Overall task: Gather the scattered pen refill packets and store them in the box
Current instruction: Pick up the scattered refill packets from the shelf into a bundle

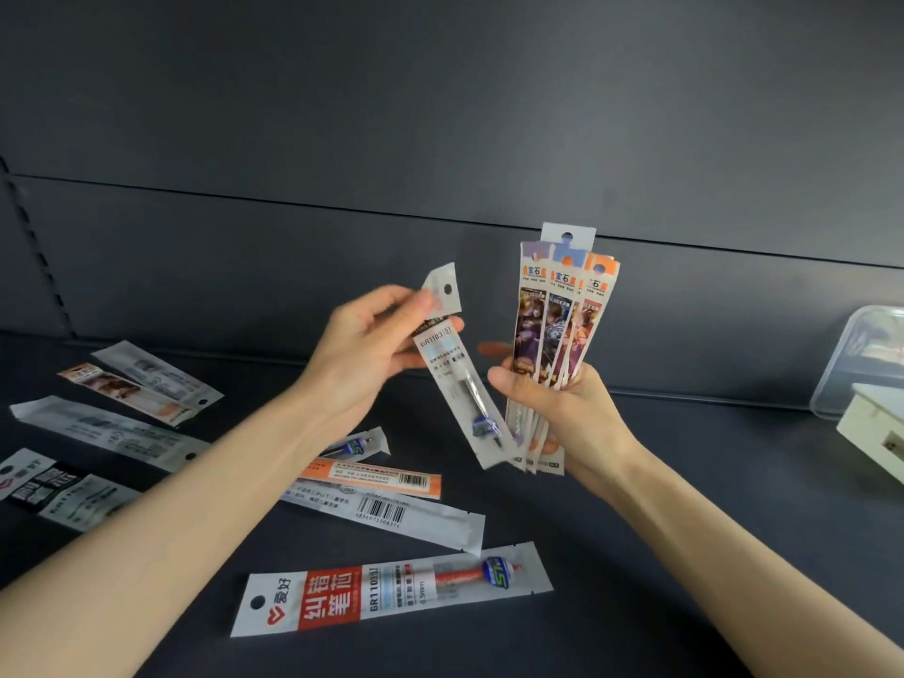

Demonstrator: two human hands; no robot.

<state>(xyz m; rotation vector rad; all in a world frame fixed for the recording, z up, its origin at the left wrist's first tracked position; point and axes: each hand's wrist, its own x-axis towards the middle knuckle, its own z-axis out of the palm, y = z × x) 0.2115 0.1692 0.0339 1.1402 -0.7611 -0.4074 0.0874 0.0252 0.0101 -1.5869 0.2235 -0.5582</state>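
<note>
My right hand [553, 403] grips an upright bundle of colourful refill packets [553, 330] by their lower part. My left hand [362, 349] pinches the top of a white refill packet [460, 374], which slants down to the bottom of the bundle. On the dark shelf lie more packets: a red-and-white one [391, 599] nearest me, a white barcoded one [386, 511], an orange-striped one [372, 477], and several [112, 428] at the left. The clear plastic box [856, 364] sits at the far right edge.
A cream-coloured object [875, 433] stands in front of the clear box at the right. Behind the shelf rises a dark panelled back wall [440, 139]. A slotted upright [34, 247] runs down the left.
</note>
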